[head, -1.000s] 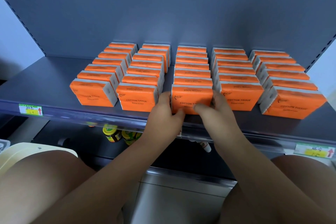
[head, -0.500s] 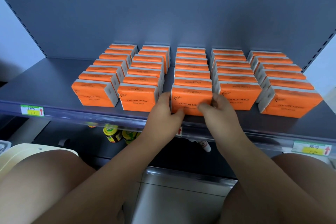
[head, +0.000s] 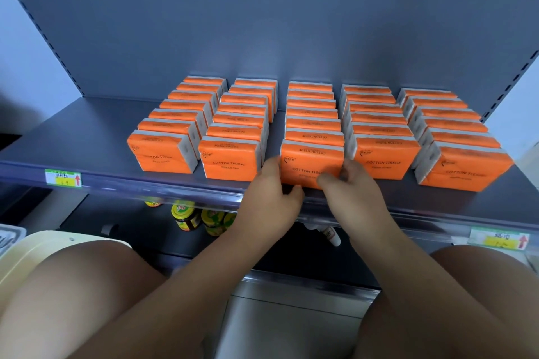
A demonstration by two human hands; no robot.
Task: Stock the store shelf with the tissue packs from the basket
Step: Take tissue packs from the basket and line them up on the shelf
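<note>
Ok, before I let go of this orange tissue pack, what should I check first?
1. Grip: left hand and right hand hold the front orange plastic-wrapped tissue pack of the middle row: ok.
2. Pack upright, "COTTON TISSUE" label facing out: ok.
3. Pack resting on the dark grey metal shelf, behind its front lip: ok.
4. Front level with the neighbouring orange packs: cannot tell; the hands cover its lower corners.
5. More packs waiting in the pale yellow plastic basket: cannot tell; only its rim shows.
</note>
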